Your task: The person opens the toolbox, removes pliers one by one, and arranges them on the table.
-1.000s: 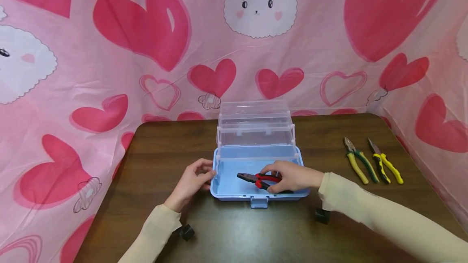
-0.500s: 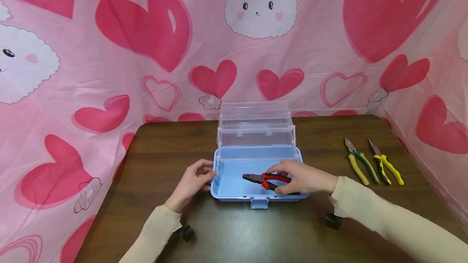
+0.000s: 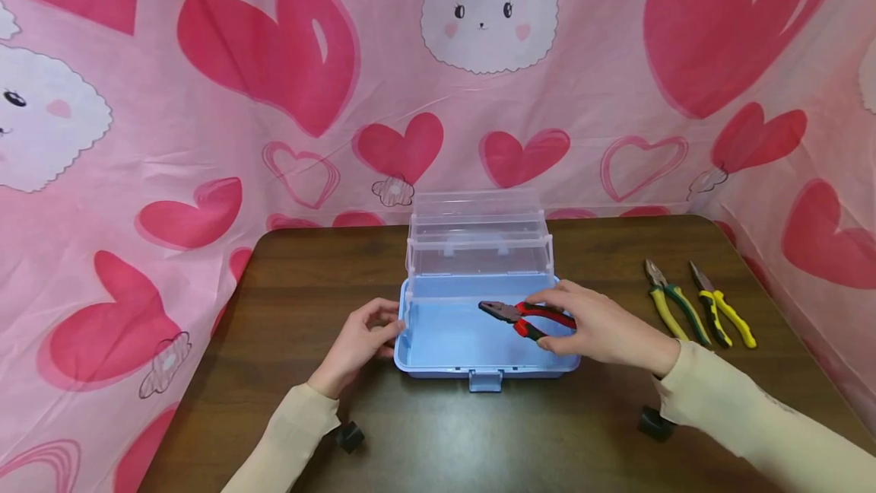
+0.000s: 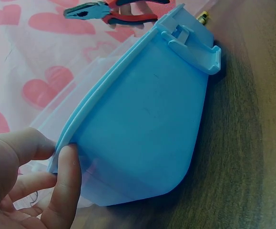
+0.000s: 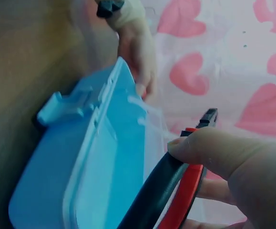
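A light blue toolbox [image 3: 438, 333] with its clear lid and trays folded up at the back stands on the table. My left hand [image 3: 361, 339] pinches the box's left rim between thumb and fingers, as the left wrist view shows up close. Red-and-black combination pliers [image 3: 525, 318] are held by the handles in my right hand [image 3: 602, 323], above the right half of the box. Their jaws point left. In the right wrist view, the thumb [image 5: 199, 148] presses along one handle. The handle ends are partly hidden by the right hand in the head view.
To the right on the brown table [image 3: 308, 265] lie green-and-yellow pliers [image 3: 674, 303] and yellow-and-black long-nose pliers [image 3: 720, 306]. A pink heart-print cloth [image 3: 383, 97] hangs behind and along the sides. The box's front latch [image 3: 485, 380] hangs down.
My right hand has moved right and up with the red-and-black pliers, rising from low in the box. The left hand has stayed on the rim, and the box has not moved.
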{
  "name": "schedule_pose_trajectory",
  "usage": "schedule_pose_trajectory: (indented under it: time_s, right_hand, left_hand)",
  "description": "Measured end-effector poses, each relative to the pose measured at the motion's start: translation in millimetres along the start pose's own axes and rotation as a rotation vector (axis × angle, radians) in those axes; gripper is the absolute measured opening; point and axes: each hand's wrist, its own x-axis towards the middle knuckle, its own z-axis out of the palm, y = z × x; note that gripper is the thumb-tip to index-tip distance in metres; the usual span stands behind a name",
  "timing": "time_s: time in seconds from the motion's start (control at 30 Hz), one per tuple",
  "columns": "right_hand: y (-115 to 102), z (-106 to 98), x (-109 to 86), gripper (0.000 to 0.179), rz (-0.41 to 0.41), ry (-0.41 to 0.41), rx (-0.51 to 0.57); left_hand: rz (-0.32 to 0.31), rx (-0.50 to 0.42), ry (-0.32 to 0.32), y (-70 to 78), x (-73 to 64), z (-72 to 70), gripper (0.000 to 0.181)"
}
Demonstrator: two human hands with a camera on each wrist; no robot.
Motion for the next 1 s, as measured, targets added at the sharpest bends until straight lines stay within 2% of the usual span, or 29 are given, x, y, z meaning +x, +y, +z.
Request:
schedule_pose_trajectory:
  time_s: [0.2,0.4,0.53,0.77,1.0]
  right_hand:
    - [12,-8,-10.6,0.053,0.056,0.086,-0.033]
    - [25,-17,-23.1,0.054,0.106,0.129,-0.016]
    - [35,-22,-31.6,0.058,0.178,0.139,-0.027]
    - [65,-22,-46.0,0.059,0.300,0.211,-0.101]
    - [94,-14,-47.5,0.066,0.467,0.201,-0.157]
  left_hand:
    - [-0.004,-0.003,0.003,-0.1,-0.1,0.3,0.040]
    - [-0.001,-0.006,-0.002,0.2,0.1,0.8,0.040]
    - [0.000,-0.008,-0.006,0.7,0.3,0.7,0.040]
    - [-0.004,-0.010,-0.005,1.8,0.3,0.8,0.040]
    - [-0.002,-0.012,0.008,0.8,0.7,1.1,0.039]
